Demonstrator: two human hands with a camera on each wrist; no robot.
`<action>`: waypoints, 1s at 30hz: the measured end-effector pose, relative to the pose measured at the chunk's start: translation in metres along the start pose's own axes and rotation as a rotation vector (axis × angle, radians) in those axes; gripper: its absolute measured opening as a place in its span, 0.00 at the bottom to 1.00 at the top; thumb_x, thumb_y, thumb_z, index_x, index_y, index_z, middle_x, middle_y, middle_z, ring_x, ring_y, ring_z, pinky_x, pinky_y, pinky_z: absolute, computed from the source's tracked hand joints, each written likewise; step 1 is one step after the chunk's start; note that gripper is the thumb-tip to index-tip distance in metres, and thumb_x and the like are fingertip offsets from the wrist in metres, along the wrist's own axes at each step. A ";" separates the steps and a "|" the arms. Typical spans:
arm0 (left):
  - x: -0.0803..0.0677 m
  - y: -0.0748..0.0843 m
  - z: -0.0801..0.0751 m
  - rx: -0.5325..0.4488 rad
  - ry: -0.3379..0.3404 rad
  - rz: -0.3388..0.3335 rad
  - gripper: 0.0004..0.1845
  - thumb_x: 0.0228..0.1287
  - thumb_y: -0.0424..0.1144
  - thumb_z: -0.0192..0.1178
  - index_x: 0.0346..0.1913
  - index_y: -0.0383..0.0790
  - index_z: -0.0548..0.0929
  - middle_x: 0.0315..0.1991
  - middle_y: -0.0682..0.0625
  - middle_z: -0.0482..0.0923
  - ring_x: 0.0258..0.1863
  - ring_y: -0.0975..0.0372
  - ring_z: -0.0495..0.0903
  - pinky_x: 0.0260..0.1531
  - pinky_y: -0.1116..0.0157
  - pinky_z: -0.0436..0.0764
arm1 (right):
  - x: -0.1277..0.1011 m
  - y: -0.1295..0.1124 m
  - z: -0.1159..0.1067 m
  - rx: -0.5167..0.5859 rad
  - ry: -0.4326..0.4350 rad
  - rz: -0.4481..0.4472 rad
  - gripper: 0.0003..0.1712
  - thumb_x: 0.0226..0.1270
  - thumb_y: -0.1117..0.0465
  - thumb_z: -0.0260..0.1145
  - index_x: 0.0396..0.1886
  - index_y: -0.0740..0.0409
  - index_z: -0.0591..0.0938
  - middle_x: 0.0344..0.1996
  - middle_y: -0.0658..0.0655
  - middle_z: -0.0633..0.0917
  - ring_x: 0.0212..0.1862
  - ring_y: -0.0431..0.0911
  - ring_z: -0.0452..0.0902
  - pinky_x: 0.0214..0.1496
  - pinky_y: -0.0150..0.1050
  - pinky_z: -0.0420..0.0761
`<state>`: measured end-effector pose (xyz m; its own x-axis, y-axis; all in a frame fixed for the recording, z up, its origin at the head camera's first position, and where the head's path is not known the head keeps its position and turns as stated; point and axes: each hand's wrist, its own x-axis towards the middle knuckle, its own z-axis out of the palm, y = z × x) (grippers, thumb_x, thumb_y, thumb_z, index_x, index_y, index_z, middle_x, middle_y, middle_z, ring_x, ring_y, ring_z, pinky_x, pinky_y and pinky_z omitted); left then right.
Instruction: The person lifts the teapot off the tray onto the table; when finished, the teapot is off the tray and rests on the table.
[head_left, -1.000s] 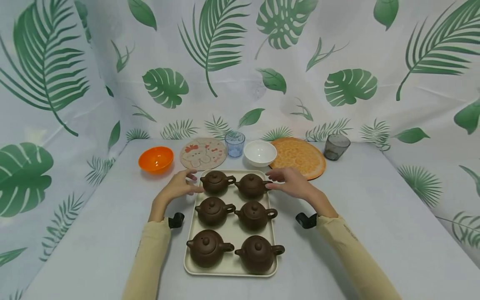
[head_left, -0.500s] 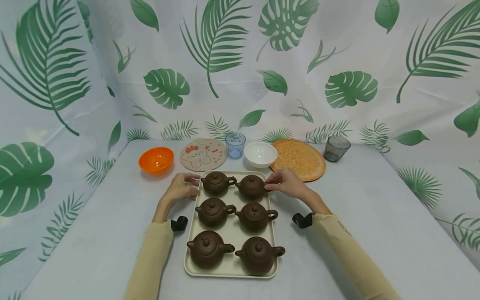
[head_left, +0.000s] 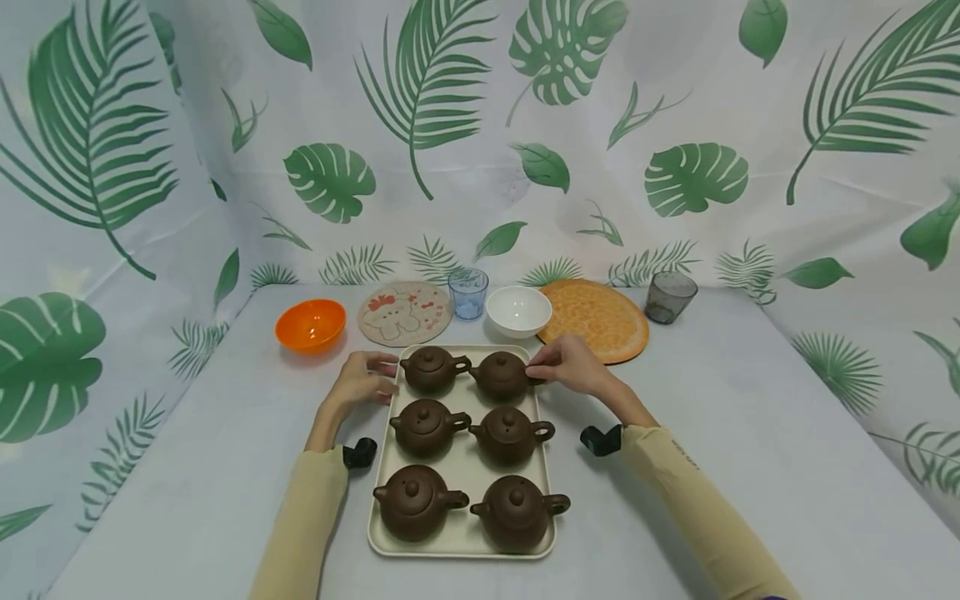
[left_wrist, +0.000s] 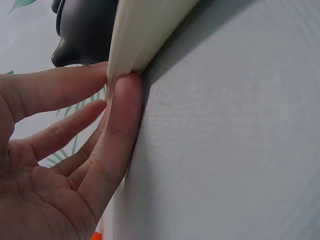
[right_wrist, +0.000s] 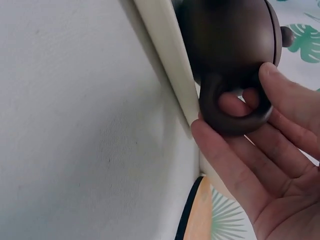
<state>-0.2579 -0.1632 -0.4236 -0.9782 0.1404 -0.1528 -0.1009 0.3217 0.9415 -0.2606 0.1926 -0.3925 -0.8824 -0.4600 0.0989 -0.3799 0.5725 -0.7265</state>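
Note:
A cream tray [head_left: 465,467] holds several brown clay teapots in two columns. My right hand [head_left: 558,367] is at the far right teapot [head_left: 501,375]. In the right wrist view the thumb lies on top of the teapot's handle [right_wrist: 235,125] and fingers curl under and behind it, so my right hand [right_wrist: 260,150] pinches the handle. My left hand [head_left: 363,379] is at the tray's far left corner beside the far left teapot [head_left: 429,369]. In the left wrist view the nearly straight fingers of my left hand [left_wrist: 60,150] touch the tray rim [left_wrist: 145,30], below a dark teapot [left_wrist: 82,25].
Behind the tray, left to right, stand an orange bowl [head_left: 311,323], a round cartoon coaster [head_left: 405,311], a blue glass [head_left: 468,292], a white bowl [head_left: 518,309], an orange round mat [head_left: 600,321] and a grey glass [head_left: 670,295]. A leaf-print cloth walls the table.
Both hands have drawn in toward the tray. The right hand's fingers have closed on the far right teapot's handle. The left hand has settled against the tray's far left rim.

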 end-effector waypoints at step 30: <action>-0.003 0.001 0.002 0.005 -0.019 0.012 0.29 0.48 0.19 0.61 0.59 0.23 0.73 0.50 0.29 0.76 0.30 0.59 0.81 0.28 0.62 0.87 | -0.095 0.086 -0.154 -0.101 0.096 0.169 0.12 0.61 0.64 0.68 0.39 0.71 0.86 0.32 0.62 0.88 0.32 0.41 0.85 0.36 0.30 0.82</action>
<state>-0.2549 -0.1608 -0.4226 -0.9757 0.1625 -0.1468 -0.0878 0.3241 0.9419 -0.2518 0.3903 -0.3601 -0.9564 -0.2879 0.0493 -0.2461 0.7031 -0.6672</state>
